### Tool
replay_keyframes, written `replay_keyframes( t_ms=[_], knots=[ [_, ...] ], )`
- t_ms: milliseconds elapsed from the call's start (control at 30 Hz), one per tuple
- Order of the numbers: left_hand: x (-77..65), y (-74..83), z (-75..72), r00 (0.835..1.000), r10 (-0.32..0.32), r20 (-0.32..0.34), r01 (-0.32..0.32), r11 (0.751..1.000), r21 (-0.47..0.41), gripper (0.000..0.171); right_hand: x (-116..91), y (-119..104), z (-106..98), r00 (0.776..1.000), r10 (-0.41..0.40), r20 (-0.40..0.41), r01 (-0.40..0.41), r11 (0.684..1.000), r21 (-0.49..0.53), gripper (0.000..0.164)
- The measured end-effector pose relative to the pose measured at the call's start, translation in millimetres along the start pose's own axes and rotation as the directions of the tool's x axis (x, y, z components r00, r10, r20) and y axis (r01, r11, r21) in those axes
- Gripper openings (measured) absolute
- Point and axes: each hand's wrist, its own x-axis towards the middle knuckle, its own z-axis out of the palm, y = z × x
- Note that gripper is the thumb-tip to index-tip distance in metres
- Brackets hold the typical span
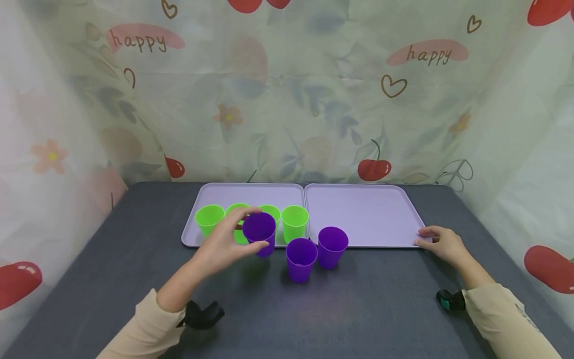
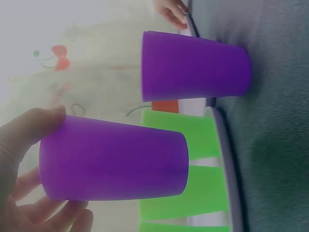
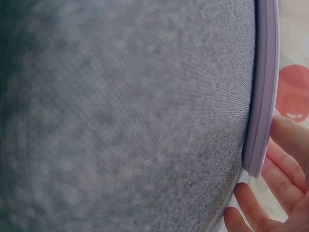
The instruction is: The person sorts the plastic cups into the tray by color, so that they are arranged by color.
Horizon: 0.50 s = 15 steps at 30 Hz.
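Observation:
My left hand (image 1: 228,242) holds a purple cup (image 2: 116,159) around its upper part, thumb on one side and fingers on the other. The cup is raised in front of the left lilac tray (image 1: 190,239). Several green cups (image 1: 295,223) stand on that tray, some partly hidden behind my left hand and its cup. Two more purple cups stand to the right of the held one: one (image 1: 301,260) on the table, the other (image 1: 332,248) by the trays' front edge. At the right lilac tray's (image 1: 363,214) front right corner, my right hand (image 1: 446,245) grips the rim between thumb and fingers.
A dark grey table (image 1: 341,314) carries both trays, which lie side by side at its far edge. Patterned curtains (image 1: 287,89) with cherries and flowers hang behind and at both sides. Black wrist devices (image 1: 204,315) sit at both cuffs.

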Motion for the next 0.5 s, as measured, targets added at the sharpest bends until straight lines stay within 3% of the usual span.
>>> replay_keyframes(
  t_ms=[267, 500],
  knots=[
    [10.1, 10.2, -9.4, 0.999, 0.035, -0.030, -0.036, 0.999, -0.024, 0.063, 0, 0, 0, 1.000, -0.007, -0.001, 0.007, 1.000, -0.003, 0.048],
    [19.9, 20.5, -14.5, 0.999, 0.030, -0.022, -0.031, 0.999, -0.017, 0.064, 0, 0, 0, 1.000, -0.006, 0.006, 0.006, 1.000, 0.002, 0.048]
  ],
)
